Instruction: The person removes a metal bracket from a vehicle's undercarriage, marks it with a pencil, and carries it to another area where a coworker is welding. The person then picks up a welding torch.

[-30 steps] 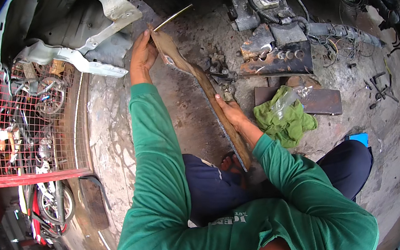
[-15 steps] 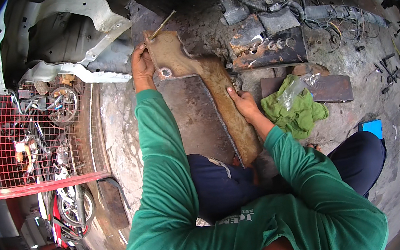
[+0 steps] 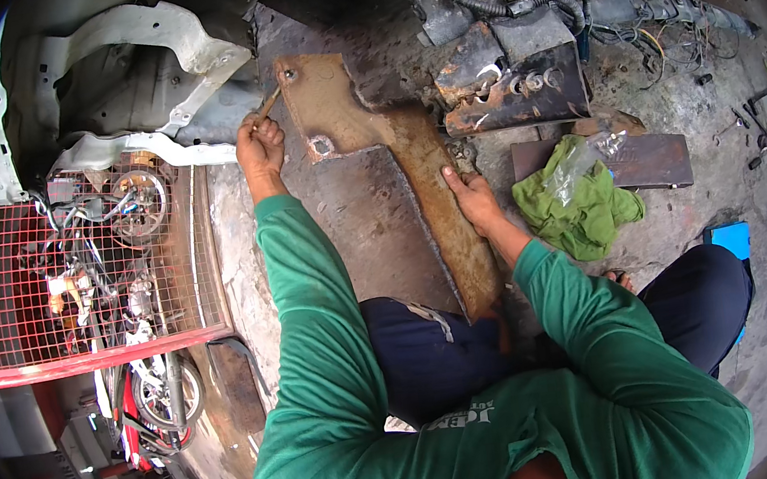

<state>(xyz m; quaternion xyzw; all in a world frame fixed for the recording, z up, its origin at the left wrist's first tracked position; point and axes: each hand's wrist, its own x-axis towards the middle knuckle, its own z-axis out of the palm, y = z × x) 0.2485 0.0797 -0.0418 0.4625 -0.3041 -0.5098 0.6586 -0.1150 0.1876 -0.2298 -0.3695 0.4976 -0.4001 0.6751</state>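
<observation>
A long, stepped brown metal plate [image 3: 441,199] lies across my front, its lower end by my knee. My right hand [image 3: 477,201] grips its right edge, thumb on the upper face and fingers underneath. Off the plate's upper left corner, my left hand [image 3: 261,149] is closed around a thin brass-coloured rod [image 3: 270,103], whose far end points at that corner. A small hole [image 3: 289,75] shows in this corner. Lower on the left edge is a larger hole [image 3: 320,147] ringed with bare, rough metal. Whether the rod is threaded I cannot tell.
To the right lie a green cloth [image 3: 582,215] with clear plastic on it and a dark flat metal piece [image 3: 656,162]. Beyond sits a rusty bracket [image 3: 518,89] with hoses. A pale vehicle frame [image 3: 189,57] and red mesh fence [image 3: 91,275] stand left. Tools [image 3: 765,130] lie far right.
My left hand has left the plate's edge, moving down and left. The rod, earlier standing at the plate's corner hole, is now in that hand. My right hand stays on the plate.
</observation>
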